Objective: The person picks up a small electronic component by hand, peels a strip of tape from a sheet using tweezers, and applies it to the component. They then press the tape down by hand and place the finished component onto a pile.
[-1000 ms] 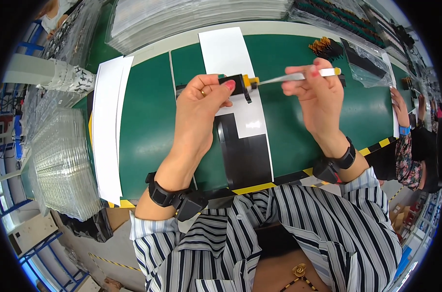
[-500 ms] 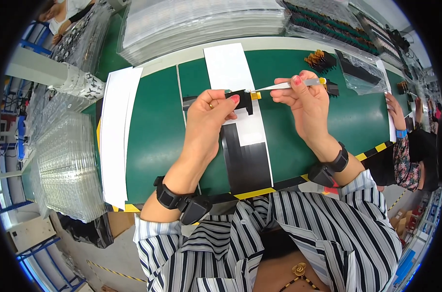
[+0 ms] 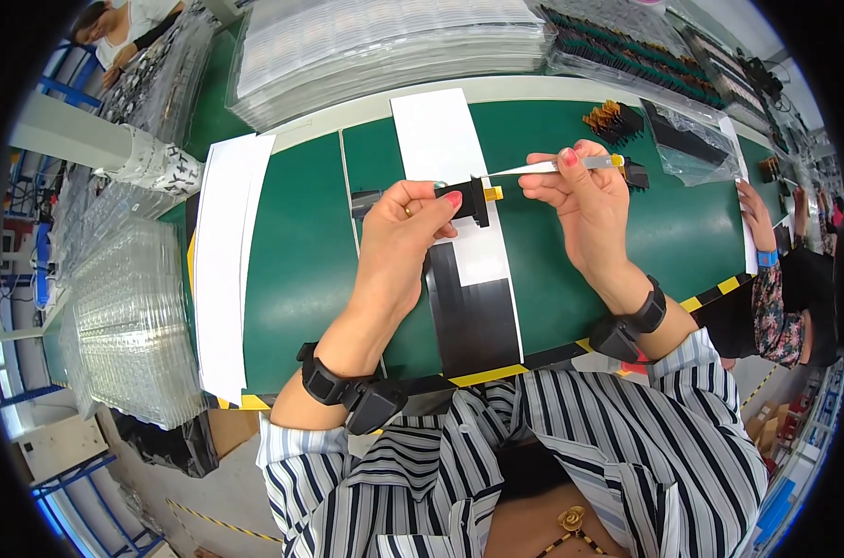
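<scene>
Over the green mat (image 3: 292,279), my left hand (image 3: 394,237) pinches a small black part (image 3: 468,202) between thumb and fingers. A gold-yellow tab (image 3: 493,193) sticks out of its right side. Metal tweezers (image 3: 539,168) with a yellow mark near their back end are gripped in my right hand (image 3: 593,209). Their fine tip points left and meets the black part's upper edge, or hovers just by it; I cannot tell which. Beneath the part lie a white paper strip (image 3: 433,135) and a glossy black sheet (image 3: 478,330).
A pile of black parts with amber tabs (image 3: 613,121) lies at the back right, near a clear plastic bag (image 3: 696,158). Stacked clear trays (image 3: 394,56) stand behind. White paper (image 3: 225,279) covers the left edge. Another person's hand (image 3: 755,214) rests at the right edge.
The black part has turned slightly in my left hand, its wide end now more edge-on. The tweezers' tip stays by its upper edge. My right hand has barely moved.
</scene>
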Available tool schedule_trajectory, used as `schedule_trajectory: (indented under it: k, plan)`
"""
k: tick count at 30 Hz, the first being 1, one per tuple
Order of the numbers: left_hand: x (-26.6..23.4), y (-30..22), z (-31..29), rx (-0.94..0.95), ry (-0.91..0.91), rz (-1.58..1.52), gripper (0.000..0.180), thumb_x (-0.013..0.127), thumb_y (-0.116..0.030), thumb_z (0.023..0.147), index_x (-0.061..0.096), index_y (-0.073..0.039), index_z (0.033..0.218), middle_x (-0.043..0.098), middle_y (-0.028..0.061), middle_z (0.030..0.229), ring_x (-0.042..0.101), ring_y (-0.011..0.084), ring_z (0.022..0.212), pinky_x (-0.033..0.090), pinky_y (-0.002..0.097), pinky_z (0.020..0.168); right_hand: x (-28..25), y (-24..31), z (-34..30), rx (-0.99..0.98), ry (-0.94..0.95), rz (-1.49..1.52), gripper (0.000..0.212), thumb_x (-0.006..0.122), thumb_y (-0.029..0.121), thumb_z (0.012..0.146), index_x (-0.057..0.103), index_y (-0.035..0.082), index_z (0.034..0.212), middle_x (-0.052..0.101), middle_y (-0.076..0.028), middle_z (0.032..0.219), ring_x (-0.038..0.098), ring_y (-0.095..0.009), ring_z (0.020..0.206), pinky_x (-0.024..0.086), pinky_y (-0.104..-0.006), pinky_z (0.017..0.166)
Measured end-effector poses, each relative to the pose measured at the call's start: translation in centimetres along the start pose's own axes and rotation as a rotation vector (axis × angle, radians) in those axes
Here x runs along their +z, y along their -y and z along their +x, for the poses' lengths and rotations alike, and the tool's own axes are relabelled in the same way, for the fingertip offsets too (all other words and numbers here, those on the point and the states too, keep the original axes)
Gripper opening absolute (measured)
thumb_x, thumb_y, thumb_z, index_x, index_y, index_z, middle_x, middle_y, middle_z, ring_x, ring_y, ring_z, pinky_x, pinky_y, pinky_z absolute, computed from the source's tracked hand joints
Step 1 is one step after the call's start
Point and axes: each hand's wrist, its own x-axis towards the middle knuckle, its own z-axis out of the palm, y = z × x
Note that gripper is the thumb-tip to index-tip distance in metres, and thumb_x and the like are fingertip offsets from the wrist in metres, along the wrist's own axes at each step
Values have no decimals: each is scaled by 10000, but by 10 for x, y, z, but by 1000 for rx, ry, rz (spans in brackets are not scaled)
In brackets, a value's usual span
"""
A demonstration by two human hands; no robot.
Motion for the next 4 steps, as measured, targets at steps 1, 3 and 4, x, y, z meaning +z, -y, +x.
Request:
schedule_trajectory:
  k: [1, 3, 4]
  plan:
    - [0, 0, 0, -4, -1, 3, 155, 630, -80, 759, 500, -48, 839, 557, 14, 682, 501, 88, 601, 400, 223, 610, 0, 0, 0, 2, -1, 1, 102, 467, 124, 882, 434, 30, 902, 565, -238, 937, 632, -250, 755, 527, -286, 662]
    - [1, 0, 0, -12, -2, 8, 156, 630, -81, 759, 502, -49, 843, 556, 13, 684, 501, 88, 603, 400, 223, 609, 0, 0, 0, 5, -3, 0, 100, 467, 122, 881, 435, 31, 904, 565, -239, 939, 632, -250, 757, 527, -286, 662]
    - [1, 0, 0, -12, -1, 8, 156, 630, -81, 759, 502, -49, 843, 556, 13, 684, 501, 88, 603, 400, 223, 609, 0, 0, 0, 6, -3, 1, 98, 467, 121, 881, 435, 31, 905, 565, -240, 941, 632, -251, 757, 527, -286, 661]
